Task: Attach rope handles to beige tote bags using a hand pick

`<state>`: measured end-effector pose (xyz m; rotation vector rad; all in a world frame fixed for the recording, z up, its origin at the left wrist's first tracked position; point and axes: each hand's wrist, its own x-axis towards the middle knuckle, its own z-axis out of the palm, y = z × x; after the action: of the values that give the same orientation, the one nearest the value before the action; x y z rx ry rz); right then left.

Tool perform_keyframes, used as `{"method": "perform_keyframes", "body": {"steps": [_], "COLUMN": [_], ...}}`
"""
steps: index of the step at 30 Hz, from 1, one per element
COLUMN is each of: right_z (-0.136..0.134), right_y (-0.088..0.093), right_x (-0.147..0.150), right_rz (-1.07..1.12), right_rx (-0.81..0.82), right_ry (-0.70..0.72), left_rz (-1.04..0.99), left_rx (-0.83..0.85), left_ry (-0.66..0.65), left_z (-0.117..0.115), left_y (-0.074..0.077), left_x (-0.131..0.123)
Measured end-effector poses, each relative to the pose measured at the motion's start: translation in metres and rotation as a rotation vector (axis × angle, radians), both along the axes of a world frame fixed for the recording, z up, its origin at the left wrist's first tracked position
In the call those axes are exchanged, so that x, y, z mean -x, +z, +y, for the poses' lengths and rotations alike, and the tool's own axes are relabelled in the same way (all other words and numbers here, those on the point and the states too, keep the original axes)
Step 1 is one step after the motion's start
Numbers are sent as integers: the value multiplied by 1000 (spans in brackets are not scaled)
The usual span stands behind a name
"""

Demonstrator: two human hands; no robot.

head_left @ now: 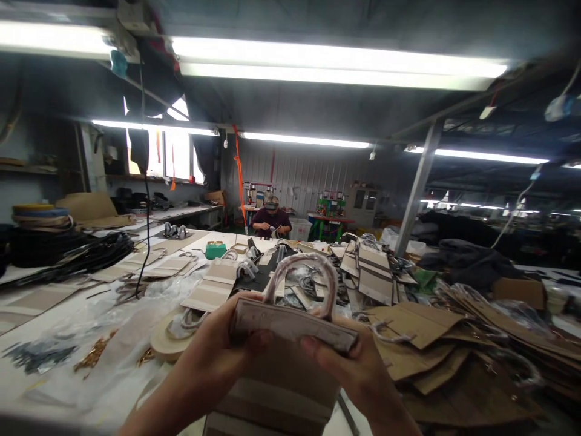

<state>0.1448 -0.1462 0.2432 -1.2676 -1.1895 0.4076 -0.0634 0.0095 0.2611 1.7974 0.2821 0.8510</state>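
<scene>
Between my two hands is a beige bag panel [285,375], held up in front of me above the table. Its folded top edge faces me, and a plastic-wrapped curved handle [304,261] rises from it. My left hand [229,342] grips the left end of that edge, thumb on the near face and fingers behind. At the right end, my right hand [349,363] pinches it the same way. The fingers behind the panel are mostly hidden. A roll of pale tape [170,339] lies just left of my left hand.
Brown panels [422,330] are stacked at the right. Small gold-coloured metal parts [96,351] and grey strips [39,356] lie at the left on plastic sheeting. A black cord [147,212] hangs down to the table. Across the table a co-worker [271,221] sits handling something.
</scene>
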Motion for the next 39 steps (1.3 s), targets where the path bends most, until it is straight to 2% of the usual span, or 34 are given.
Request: {"method": "perform_keyframes", "body": {"steps": [5,9,14,18,22,25,28,32,35,39], "right_z": [0,2,7,9,10,10,8,3,-5,-18], "right_y": [-4,-12,-24,-29,-31,-35,-43,-51,-53,-50], "right_x": [4,3,-3,-6,-7,-8,-10,-13,-15,-16], "right_rz": [24,17,14,-7,-70,-119,-126,-203,-241,-267], "right_rx": [132,215,238,284,188,114,116,93,88,95], "right_ry": [-62,-112,-155,-149,-78,-76,-82,-56,-3,84], "left_rz": [79,90,124,137,138,109,91,41,29,139], "left_rx": [170,254,320,345,327,247,132,-170,-371,-494], "left_ry": [-22,-70,-53,-58,-32,-21,-18,-59,-125,-263], "left_z": [1,1,0,3,7,5,2,5,11,8], "left_y": [-15,-21,-28,-47,-73,-82,-76,-61,-53,-36], "left_x": [-9,-17,-27,-32,-36,-36,-34,-29,-22,-9]}}
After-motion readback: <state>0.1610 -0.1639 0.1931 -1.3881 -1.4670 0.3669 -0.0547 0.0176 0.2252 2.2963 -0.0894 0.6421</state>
